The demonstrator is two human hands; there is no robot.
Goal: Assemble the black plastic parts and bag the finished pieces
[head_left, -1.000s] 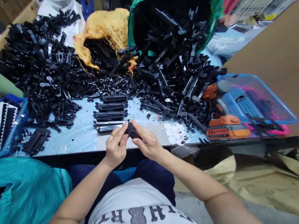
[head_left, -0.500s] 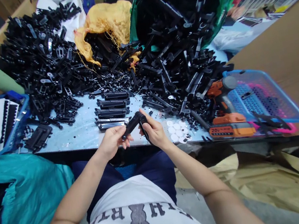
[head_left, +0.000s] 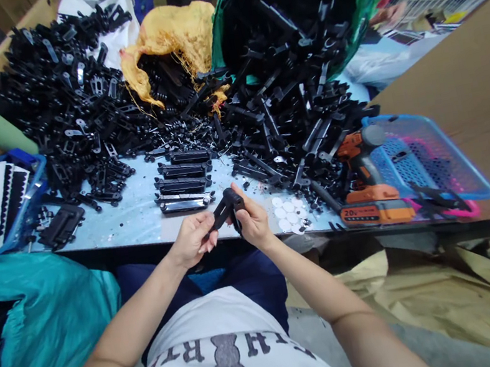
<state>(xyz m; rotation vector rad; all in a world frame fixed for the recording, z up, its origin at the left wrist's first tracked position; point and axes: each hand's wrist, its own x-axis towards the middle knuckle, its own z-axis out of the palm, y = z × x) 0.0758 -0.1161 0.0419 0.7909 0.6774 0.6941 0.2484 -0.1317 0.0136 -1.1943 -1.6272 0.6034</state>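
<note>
Black part [head_left: 226,206] seemingly bent, long axis down-left.

White lettered shirt [head_left: 224,320], navy trousers [head_left: 263,285]

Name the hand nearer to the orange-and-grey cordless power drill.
Right. The right hand is left of the drill, with round white discs between them; the left hand is farther left, both holding one black jointed part.

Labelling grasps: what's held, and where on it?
A bent black part: the left hand holds one end, the right hand grips it near the bend.
</note>
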